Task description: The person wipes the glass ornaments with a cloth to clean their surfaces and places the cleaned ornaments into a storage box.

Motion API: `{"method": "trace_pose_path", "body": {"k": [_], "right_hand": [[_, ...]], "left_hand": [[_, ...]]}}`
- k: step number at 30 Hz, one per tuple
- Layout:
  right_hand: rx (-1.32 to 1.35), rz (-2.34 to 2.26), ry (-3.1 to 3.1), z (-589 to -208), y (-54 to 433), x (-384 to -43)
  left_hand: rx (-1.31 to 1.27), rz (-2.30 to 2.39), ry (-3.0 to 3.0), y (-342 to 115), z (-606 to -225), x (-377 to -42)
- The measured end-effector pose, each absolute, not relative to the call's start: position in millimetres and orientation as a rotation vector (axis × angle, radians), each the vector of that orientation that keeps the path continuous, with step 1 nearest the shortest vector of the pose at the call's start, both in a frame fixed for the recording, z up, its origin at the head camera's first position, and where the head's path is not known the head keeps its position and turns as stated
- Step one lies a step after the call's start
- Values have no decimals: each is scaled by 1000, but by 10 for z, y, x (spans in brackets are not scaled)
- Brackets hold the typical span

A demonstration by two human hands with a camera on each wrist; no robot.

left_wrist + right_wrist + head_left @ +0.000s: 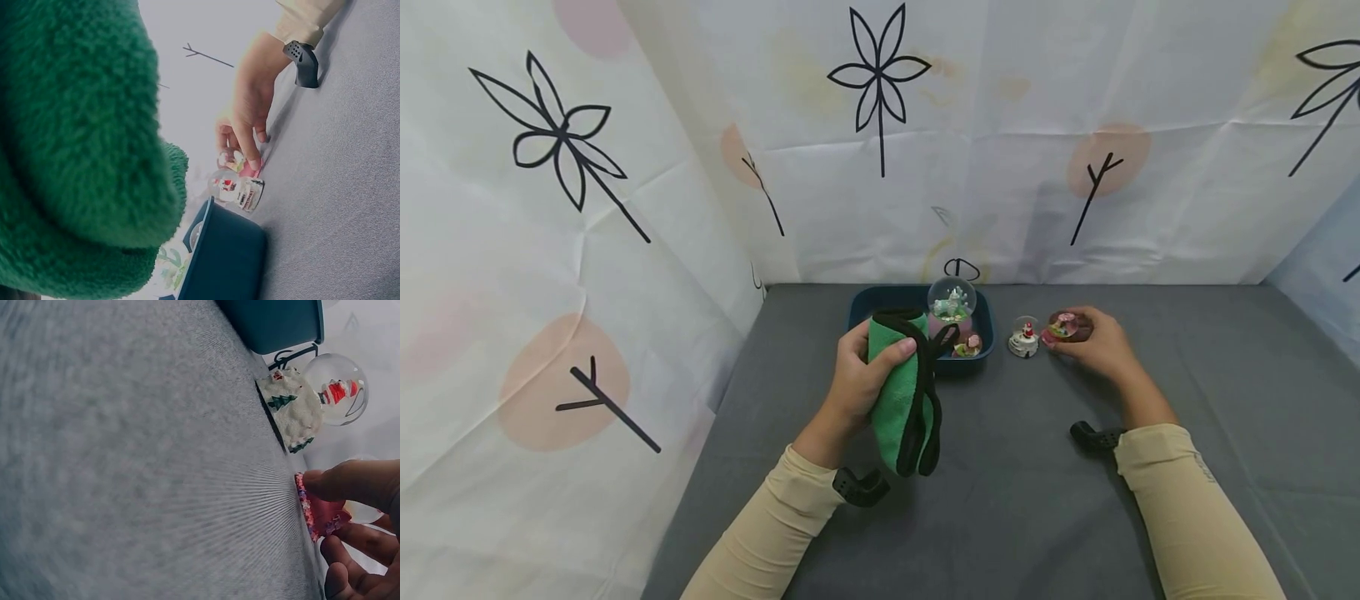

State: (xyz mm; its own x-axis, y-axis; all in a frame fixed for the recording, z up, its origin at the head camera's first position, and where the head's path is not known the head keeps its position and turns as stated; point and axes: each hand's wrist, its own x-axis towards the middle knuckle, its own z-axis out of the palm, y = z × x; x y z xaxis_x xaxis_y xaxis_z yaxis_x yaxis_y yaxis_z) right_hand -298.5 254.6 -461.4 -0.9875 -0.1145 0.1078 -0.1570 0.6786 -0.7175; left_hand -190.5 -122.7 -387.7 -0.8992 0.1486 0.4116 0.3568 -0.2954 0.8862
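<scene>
Gripping the soft green cloth (892,408) in the left hand (859,375) while pinching the pink globe (1063,327), probably slick and fragile, by its base (324,515), likely the safest hold, with the right hand (1103,343) beside the Santa globe (1024,340).

Room is left for passage over the grey fabric-covered table (1000,508) between the left hand (861,375) and the right hand (1101,342). Access from the front to the dark blue plastic tub (231,256) is partly blocked by the folded green plush cloth with black edging (891,408). Its right flank is obstructed by a small white-based snow globe (297,409); behind, reach is limited by the white printed fabric wall (1000,208).
</scene>
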Motion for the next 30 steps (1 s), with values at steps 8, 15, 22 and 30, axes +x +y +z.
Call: {"method": "trace_pose_path", "body": {"k": [8, 15, 22, 30], "right_hand": [[224, 1175, -2783, -4630, 2536, -2979], [97, 1290, -2671, -4642, 2549, -2938], [9, 1337, -2533, -4534, 2575, -2917], [11, 1454, -2335, -4211, 2419, -2828]], "left_hand": [[-651, -2321, -1793, -1220, -3860, -1908], [-648, -2324, -1792, -1225, -3882, -1904], [-640, -2337, -1795, -1218, -3902, -1900], [-646, -2338, -1799, -1205, -3901, -1906]]}}
